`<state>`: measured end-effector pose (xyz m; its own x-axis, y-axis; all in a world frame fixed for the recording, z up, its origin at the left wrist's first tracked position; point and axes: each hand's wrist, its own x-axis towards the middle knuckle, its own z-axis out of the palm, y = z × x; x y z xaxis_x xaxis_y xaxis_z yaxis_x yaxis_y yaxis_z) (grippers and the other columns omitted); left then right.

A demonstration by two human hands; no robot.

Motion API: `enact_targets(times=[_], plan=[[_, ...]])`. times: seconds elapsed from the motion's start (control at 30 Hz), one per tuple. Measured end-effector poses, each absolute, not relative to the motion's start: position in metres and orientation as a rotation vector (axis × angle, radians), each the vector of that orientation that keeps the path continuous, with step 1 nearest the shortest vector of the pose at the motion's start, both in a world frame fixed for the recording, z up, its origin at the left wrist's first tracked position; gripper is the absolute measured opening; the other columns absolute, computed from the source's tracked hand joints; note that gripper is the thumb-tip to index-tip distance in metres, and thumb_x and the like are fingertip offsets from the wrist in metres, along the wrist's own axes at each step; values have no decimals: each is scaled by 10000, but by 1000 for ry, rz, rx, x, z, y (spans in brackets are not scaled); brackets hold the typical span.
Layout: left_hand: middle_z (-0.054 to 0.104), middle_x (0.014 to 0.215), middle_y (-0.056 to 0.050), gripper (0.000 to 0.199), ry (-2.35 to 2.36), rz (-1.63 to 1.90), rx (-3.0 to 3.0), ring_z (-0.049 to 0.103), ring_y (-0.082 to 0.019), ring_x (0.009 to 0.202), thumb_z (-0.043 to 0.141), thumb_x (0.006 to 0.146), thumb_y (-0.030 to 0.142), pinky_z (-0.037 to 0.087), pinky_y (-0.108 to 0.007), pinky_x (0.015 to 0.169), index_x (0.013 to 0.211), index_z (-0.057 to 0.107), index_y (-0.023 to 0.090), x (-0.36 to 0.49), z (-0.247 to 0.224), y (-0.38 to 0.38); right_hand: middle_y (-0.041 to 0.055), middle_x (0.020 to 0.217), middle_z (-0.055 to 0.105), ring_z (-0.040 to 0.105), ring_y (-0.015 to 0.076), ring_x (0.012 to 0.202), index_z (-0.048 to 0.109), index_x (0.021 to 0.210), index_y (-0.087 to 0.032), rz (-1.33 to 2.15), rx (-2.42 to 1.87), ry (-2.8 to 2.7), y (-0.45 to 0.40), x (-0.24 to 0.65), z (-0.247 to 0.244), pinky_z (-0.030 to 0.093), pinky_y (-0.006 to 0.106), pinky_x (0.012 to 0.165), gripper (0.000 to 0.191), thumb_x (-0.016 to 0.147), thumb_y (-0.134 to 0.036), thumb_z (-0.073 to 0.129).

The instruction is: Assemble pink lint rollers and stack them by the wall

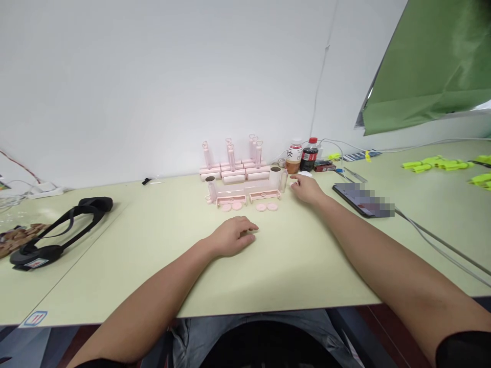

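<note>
My left hand (233, 236) rests on the pale green table (153, 225), its fingers loosely apart and nothing in it. Further right and forward, my right hand (306, 188) is beside a clear tube (284, 181), index finger extended and the hand holding nothing visible. Two pink trays (231, 201) lie in front of the hands' far side, with pink discs (261, 207) before them. A white roll (274, 177) stands near the right hand, and another roll (210, 186) stands at the left. Behind are pink cylinders (233, 176) and upright pink tubes (259, 152).
Two drink bottles (309, 155) and a small box (324, 166) stand at the back right. A phone (360, 199) and cables lie right of my right hand. A black headset (65, 232) lies far left; yellow pieces (437, 163) lie far right.
</note>
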<state>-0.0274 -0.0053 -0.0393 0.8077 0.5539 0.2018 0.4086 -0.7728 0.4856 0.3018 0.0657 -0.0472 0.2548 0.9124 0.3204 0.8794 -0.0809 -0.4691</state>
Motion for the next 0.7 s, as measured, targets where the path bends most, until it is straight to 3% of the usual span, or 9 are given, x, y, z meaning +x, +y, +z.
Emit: enact_targets(times=[0.1,0.4,0.7], plan=[[660,1011,-65,263,730,462,2565,609,-192,896,535,889,307,494,-326,806,1102,650,205,-27,-39,-5,102,939,691,613,223,848,605,1220,-133,64,-1942,-1576,64,300,-46,442,303,743,403,838,-250,554],[671,1026,-68,285,745,452,2558,616,-199,907,534,886,305,501,-333,807,1128,645,205,-27,-37,-7,46,808,670,586,189,759,655,1000,-160,107,-1945,-1535,64,295,-47,410,273,675,248,764,-208,595],[670,994,-64,270,747,448,2555,608,-195,901,539,884,303,492,-325,804,1102,657,195,-26,-37,-7,46,799,677,590,184,754,648,833,-168,171,-1913,-1462,64,290,-46,419,275,671,119,749,-236,600]])
